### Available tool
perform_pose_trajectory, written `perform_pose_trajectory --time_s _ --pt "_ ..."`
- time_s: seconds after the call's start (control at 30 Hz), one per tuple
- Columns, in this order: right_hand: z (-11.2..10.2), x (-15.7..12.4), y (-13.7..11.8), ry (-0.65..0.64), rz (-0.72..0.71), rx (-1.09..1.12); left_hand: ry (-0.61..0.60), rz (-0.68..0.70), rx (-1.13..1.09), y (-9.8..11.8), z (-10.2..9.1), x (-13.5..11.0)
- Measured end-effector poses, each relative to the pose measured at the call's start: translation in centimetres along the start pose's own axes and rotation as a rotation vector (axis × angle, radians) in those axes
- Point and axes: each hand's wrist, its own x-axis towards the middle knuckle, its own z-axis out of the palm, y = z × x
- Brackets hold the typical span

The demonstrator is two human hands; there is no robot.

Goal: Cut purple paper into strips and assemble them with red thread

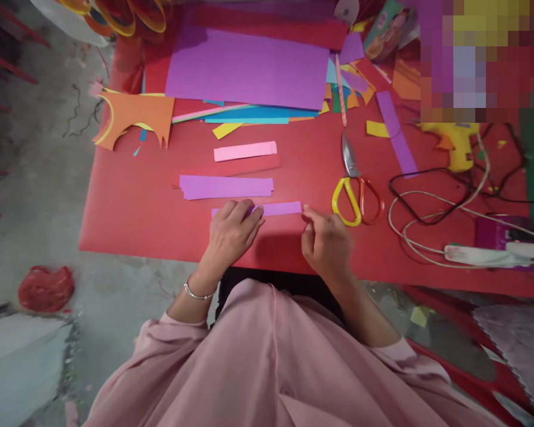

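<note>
A narrow purple strip (pixel 282 209) lies crosswise near the front edge of the red table. My left hand (pixel 234 228) rests over its left part, palm down with fingers laid out on it. Just past the strip's right end, my right hand (pixel 324 237) is curled, its index fingertip close to the strip. Whatever is inside those fingers, if anything, is hidden. Behind the strip lie a stack of purple strips (pixel 226 187), a red strip (pixel 253 166) and a pink strip (pixel 244 151). Scissors (pixel 350 178) with one yellow and one red handle lie beyond my right hand.
Large purple sheets (pixel 249 68) lie at the back. An orange cut-out sheet (pixel 137 115) is at the left edge. On the right are a yellow glue gun (pixel 460 145), tangled cables (pixel 409 231) and a white power strip (pixel 485 254). A pink striped stick (pixel 340 92) lies behind the scissors.
</note>
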Motion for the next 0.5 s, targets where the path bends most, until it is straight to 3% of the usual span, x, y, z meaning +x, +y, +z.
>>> perform_pose_trajectory --time_s 0.1,0.3,0.5 --pt "-0.07 -0.03 -0.22 -0.016 0.021 0.008 -0.043 -0.033 0.000 0.43 0.06 0.18" --pt "0.26 0.05 0.30 0.081 0.016 0.064 -0.048 -0.048 0.011 0.57 0.18 0.21" --pt "0.52 0.38 0.57 0.006 -0.061 -0.013 -0.043 -0.043 0.011 0.59 0.34 0.22"
